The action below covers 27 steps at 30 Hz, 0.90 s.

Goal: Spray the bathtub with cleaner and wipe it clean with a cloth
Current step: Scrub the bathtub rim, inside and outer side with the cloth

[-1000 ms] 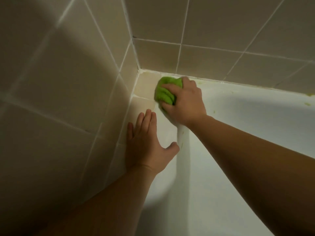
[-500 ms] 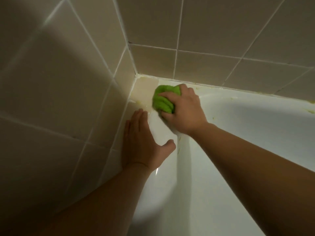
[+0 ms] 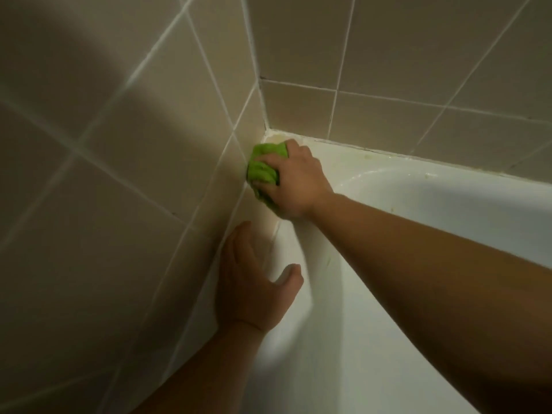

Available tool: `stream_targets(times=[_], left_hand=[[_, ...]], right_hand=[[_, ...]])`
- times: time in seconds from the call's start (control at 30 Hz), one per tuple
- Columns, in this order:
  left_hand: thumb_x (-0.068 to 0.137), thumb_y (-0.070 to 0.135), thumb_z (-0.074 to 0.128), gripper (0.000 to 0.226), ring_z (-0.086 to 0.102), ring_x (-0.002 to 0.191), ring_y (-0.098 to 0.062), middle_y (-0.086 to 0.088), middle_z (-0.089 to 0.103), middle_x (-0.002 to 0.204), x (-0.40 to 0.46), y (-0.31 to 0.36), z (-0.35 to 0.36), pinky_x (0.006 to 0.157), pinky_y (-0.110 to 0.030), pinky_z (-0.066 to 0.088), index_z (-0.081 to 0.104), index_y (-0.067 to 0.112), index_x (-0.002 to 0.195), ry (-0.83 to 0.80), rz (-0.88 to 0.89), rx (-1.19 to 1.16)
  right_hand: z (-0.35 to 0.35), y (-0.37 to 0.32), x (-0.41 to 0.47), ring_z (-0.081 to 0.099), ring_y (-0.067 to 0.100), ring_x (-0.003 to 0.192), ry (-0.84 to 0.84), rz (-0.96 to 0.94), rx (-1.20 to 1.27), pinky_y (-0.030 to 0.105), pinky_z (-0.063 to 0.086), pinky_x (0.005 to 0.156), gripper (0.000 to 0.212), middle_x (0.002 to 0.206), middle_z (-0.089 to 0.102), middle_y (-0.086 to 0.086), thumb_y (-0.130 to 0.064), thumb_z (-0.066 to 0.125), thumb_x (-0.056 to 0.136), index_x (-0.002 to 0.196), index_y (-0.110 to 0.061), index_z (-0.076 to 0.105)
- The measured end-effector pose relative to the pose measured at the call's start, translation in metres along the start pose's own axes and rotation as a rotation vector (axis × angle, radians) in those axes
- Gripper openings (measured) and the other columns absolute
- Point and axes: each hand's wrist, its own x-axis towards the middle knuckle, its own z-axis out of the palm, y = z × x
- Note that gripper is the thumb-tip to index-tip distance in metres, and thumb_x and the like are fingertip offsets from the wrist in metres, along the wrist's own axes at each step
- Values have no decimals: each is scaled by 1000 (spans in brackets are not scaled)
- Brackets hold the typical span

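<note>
The white bathtub fills the lower right, its rim meeting the tiled walls at a corner. My right hand grips a bunched green cloth and presses it onto the rim in that corner, against the left wall. My left hand rests flat on the tub's near rim beside the left wall, fingers straight, thumb spread toward the basin. No spray bottle is in view.
Beige tiled walls with white grout close in on the left and at the back. Yellowish specks dot the back rim along the caulk line. The tub's basin opens to the lower right.
My right hand has slid the cloth left, deeper into the corner against the left wall. My left hand stays planted on the rim. The view has shifted right.
</note>
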Motion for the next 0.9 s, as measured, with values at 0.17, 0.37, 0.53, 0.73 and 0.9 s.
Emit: stream_targets(times=[0.17,0.37,0.53,0.73,0.9], left_hand=[[70,52,81,103,42,141,-25,-4,42,153,-3,-4,0,114,-37,39,35,17,156,25,0,15],[73,60,76,106,33,146,-17,3,35,159,0,-4,-2,112,-25,25,26,24,159,-18,42,40],[73,61,74,104,31,147,-17,2,36,159,1,-6,0,116,-30,28,31,22,158,-31,29,42],[70,65,57,92,37,146,-25,-5,44,156,4,-1,2,117,-50,37,51,14,146,2,114,114],[79,43,61,74,45,139,-33,-14,50,150,10,-6,4,112,-53,41,55,6,143,3,203,161]], right_hand=[[-7,30,-51,46,27,102,17,-111,-48,41,42,91,52,114,49,4,-59,68,83,131,-42,63],[-15,35,-19,44,32,116,104,152,-112,45,38,102,49,130,45,8,-58,62,91,136,-41,58],[-1,30,-68,45,27,99,85,-73,-34,39,37,87,47,111,49,5,-53,69,83,128,-39,65],[-14,42,-34,46,33,113,171,210,-117,43,37,101,49,127,47,9,-54,64,90,137,-39,60],[1,16,-60,47,28,100,90,-57,-48,40,40,89,49,114,50,6,-55,65,85,131,-40,63]])
